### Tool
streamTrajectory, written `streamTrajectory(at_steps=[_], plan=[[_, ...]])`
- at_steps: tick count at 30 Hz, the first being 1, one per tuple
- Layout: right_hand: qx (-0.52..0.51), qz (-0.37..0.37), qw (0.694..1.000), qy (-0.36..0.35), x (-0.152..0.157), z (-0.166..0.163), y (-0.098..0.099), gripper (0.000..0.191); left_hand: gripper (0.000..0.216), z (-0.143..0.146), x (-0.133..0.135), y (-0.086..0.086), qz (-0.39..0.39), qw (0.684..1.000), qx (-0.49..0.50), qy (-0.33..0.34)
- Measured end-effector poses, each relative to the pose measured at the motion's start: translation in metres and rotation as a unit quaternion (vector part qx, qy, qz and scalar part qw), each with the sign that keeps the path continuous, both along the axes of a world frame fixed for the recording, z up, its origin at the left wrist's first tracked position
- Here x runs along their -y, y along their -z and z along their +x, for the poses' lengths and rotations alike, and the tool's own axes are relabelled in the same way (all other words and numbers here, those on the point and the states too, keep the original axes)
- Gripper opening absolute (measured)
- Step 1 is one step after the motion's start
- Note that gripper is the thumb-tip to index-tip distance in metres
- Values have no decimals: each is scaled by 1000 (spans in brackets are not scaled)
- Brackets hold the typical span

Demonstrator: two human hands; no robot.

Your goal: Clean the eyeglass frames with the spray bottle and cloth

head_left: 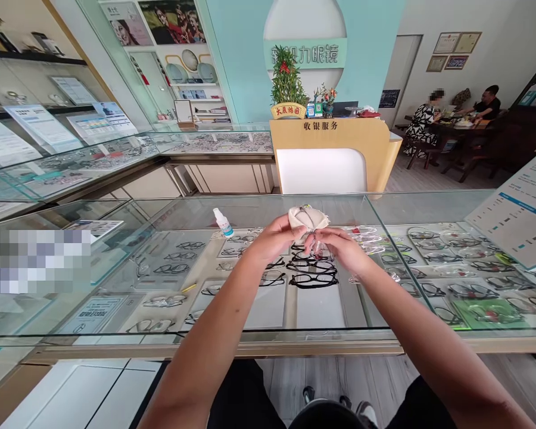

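Note:
Both my hands are raised over a glass display counter (259,208). My left hand (274,235) is closed around a pale cleaning cloth (307,217) that is bunched over part of a pair of glasses. My right hand (335,245) pinches the clear-framed glasses (318,247) from the other side, fingers closed. A small white spray bottle (223,222) with a blue label lies tilted on the glass just left of my left hand.
Under the glass lie several rows of spectacle frames (312,274). A wooden cashier desk (335,152) with a plant (287,80) stands behind the counter. Two people sit at a table (464,128) at the back right. A leaflet stand (522,217) is at right.

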State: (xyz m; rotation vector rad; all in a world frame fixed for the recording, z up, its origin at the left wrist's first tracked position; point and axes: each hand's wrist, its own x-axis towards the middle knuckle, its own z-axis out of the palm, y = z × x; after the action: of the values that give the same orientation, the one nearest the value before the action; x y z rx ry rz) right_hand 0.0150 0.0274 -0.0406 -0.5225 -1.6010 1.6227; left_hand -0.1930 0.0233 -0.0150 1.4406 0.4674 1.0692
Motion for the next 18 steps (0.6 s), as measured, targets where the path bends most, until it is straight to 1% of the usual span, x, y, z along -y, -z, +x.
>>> streamTrajectory(at_steps=[5,8,11,15,18], plan=[[-17,8,1000,7,-6,-3,4,30,38,4,-6,16,3,999,-5,-51],[-5,18,1000,13,-8,-2,4,31,41,5,-9,22,2,997,-16,-82],[12,36,999,20,-5,0,0,31,39,6,-6,20,16,996,-13,-88],[19,72,997,21,4,1,-9,35,39,11,3,11,34,995,3,-91],[19,82,996,15,8,1,-13,38,42,14,9,6,42,993,9,-111]])
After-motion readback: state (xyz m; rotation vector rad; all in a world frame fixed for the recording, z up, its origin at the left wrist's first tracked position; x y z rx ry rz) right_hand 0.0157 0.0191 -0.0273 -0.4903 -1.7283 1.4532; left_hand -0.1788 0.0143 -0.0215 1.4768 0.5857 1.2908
